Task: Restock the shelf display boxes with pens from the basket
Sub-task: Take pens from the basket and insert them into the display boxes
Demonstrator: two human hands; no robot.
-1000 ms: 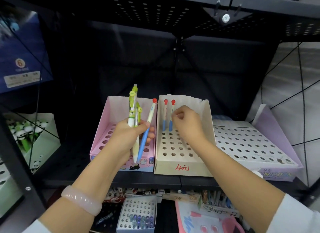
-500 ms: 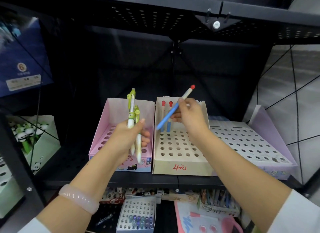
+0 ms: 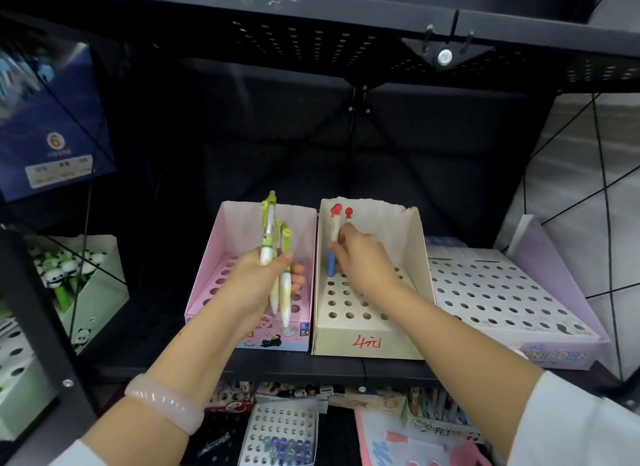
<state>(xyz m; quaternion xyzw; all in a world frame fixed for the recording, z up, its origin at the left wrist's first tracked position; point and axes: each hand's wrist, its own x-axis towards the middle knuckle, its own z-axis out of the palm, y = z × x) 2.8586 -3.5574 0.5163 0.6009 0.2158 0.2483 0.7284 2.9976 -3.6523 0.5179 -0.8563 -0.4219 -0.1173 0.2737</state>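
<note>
From the head camera, your left hand (image 3: 258, 285) is curled round a bunch of green-and-white pens (image 3: 277, 268), holding them upright over the pink display box (image 3: 242, 257). That box's perforated tray shows only bare holes where your hand does not cover it. Your right hand (image 3: 363, 261) reaches into the back row of the beige display box (image 3: 367, 341), fingers pinching a blue pen with a red cap (image 3: 333, 237) that stands in a rear hole. A second red cap (image 3: 348, 212) rises just beside it, its barrel hidden behind your fingers. The other holes in view hold nothing. The box front carries red handwriting. To the right, touching the beige box, sits a lilac display box (image 3: 502, 292) with bare holes. All three rest on the black shelf (image 3: 311, 367). At far left a green-and-white box holds panda-topped pens (image 3: 65, 268).
</note>
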